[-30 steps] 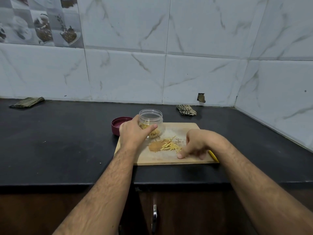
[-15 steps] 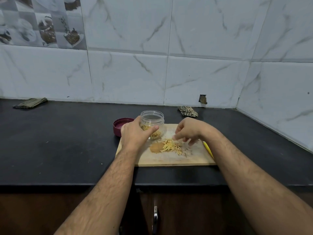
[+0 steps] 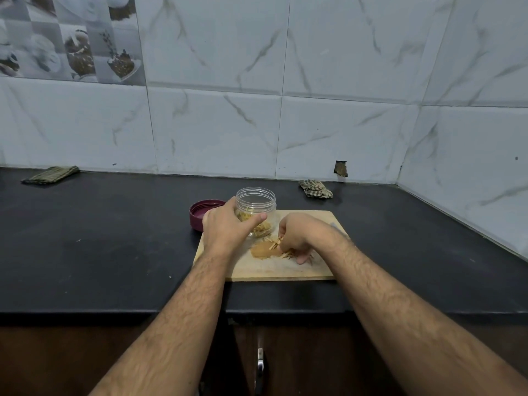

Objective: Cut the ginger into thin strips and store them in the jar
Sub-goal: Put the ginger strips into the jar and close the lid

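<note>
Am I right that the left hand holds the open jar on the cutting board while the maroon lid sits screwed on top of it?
Not quite. In the head view the left hand does hold the open jar on the cutting board, but the maroon lid lies off the jar, on the counter just left of it.

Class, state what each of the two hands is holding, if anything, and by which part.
The left hand grips the open jar around its side wall. The right hand pinches a few ginger strips near their ends, over the cutting board.
</note>
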### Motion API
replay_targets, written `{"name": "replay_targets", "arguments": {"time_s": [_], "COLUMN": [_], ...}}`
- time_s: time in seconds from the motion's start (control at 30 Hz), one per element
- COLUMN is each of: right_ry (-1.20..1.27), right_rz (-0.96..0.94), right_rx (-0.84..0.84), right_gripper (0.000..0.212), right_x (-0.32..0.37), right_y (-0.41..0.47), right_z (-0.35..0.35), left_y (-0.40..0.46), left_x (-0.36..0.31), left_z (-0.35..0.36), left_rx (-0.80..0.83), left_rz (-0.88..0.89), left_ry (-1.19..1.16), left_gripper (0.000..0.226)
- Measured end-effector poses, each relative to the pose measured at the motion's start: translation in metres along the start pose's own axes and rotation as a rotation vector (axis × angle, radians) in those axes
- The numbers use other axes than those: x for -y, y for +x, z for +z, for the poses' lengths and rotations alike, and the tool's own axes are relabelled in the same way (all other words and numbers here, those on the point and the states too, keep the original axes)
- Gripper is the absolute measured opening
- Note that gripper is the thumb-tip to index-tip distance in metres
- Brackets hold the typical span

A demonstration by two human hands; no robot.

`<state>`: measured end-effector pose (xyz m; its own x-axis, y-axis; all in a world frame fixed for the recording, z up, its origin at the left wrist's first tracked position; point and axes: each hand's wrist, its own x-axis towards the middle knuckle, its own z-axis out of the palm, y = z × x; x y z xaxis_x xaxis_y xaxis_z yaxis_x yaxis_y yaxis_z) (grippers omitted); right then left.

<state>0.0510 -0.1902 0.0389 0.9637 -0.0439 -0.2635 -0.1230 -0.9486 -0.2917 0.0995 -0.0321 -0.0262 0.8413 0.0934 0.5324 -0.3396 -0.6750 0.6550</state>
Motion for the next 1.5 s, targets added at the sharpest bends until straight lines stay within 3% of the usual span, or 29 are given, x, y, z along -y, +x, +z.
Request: {"name": "replay_targets", "arguments": {"time_s": [0.47, 0.83, 1.07, 1.23, 1.37, 1.5], "right_ry": [0.094, 0.449, 0.558, 0.332, 0.099, 0.087], "right_rz": [-0.079, -0.152, -0.215, -0.216, -0.175, -0.178], "right_rx": [-0.003, 0.012, -0.026, -0.091, -0.147, -0.196], "right_gripper": [0.011, 0.009, 0.004, 0.002, 0.020, 0.023], "right_x": [-0.012, -0.039, -0.003, 0.041, 0.060, 0.065], "right_y": [0.007, 0.005, 0.012, 0.031, 0.044, 0.041], "right_z": [-0.008, -0.054, -0.090, -0.088, -0.076, -0.070], "left_y": [-0.001, -0.002, -0.002, -0.005, -0.003, -0.002], "left_x": [-0.001, -0.005, -0.006, -0.008, -0.008, -0.008], "left_z": [0.000, -0.002, -0.002, -0.005, -0.004, -0.002], "left_rx": [-0.001, -0.013, -0.006, -0.029, -0.023, -0.031], "left_rz": [0.008, 0.031, 0.080, 0.089, 0.075, 0.067], "left_ry": [0.015, -0.029, -0.032, -0.033, -0.038, -0.039], "left_gripper": [0.069, 0.060, 0.069, 0.064, 0.065, 0.065]}}
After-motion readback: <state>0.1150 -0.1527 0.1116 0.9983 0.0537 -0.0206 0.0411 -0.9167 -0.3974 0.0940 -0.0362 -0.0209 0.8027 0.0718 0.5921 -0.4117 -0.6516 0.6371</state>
